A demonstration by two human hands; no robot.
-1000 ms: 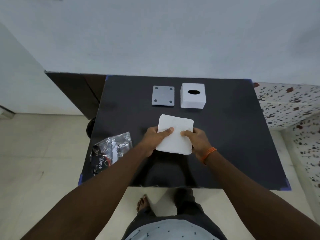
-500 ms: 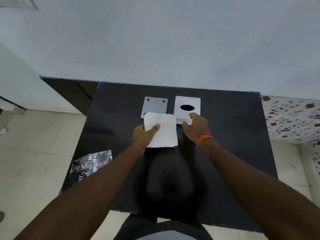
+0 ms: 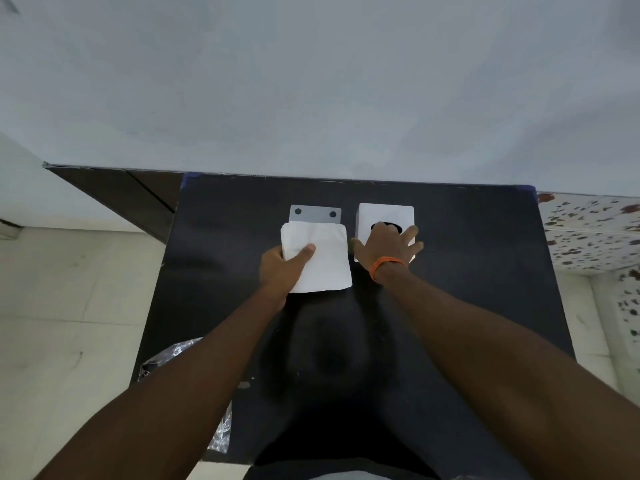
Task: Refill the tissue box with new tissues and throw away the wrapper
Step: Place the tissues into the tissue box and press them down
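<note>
A white stack of tissues (image 3: 322, 258) is held at its left edge by my left hand (image 3: 282, 270), thumb on top, over the black table (image 3: 467, 271). The stack covers the near half of a grey base plate (image 3: 315, 214) with dark round feet. Just right of it stands the white tissue box (image 3: 386, 213) with a dark oval opening on top. My right hand (image 3: 389, 245) wraps over the box's near side, fingers spread across its top and partly hiding the opening. The shiny plastic wrapper (image 3: 173, 355) lies at the table's near left corner, mostly hidden by my left forearm.
The table stands against a pale wall. A dark cabinet (image 3: 131, 192) sits at the back left, light floor tiles on the left, and a speckled surface (image 3: 588, 230) on the right.
My right hand let go of the tissue stack and moved onto the tissue box. My left hand carried the stack forward over the grey plate. The camera view tilted further down over the table.
</note>
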